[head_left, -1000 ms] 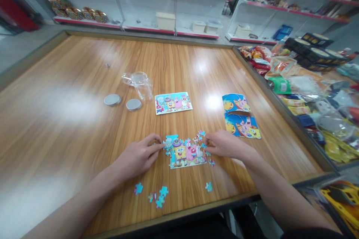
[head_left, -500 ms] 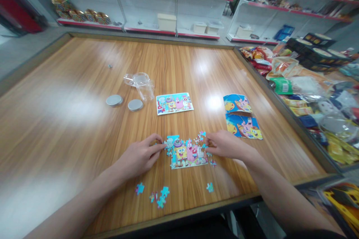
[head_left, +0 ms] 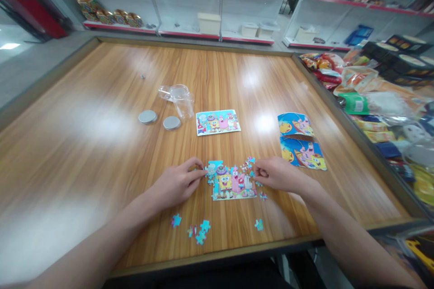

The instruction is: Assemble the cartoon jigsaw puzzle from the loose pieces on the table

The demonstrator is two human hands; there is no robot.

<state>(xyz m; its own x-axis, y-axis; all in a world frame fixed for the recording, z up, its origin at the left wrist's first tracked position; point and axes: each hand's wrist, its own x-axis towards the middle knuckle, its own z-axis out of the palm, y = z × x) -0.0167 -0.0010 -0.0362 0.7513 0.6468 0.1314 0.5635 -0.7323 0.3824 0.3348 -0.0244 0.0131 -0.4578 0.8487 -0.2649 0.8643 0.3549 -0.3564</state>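
Note:
A partly assembled cartoon jigsaw puzzle (head_left: 232, 183) lies near the front edge of the wooden table (head_left: 101, 113). My left hand (head_left: 178, 184) rests at the puzzle's left edge, fingers curled and pinched at a piece there. My right hand (head_left: 280, 174) sits at the puzzle's right edge, fingertips pinched together on small pieces by the upper right corner. Several loose puzzle pieces (head_left: 199, 232) lie in front of the puzzle, and one single piece (head_left: 259, 224) lies to the right of them.
A finished picture card (head_left: 218, 122) lies beyond the puzzle, and two blue puzzle sheets (head_left: 301, 142) sit to the right. Clear plastic cups (head_left: 179, 98) and two round metal lids (head_left: 159, 119) stand to the left. Snack packets (head_left: 369, 99) crowd the neighbouring table; shelves line the back.
The view has shifted slightly, so everything sits a little further right in the picture. Both hands stay at the puzzle's edges with little visible movement.

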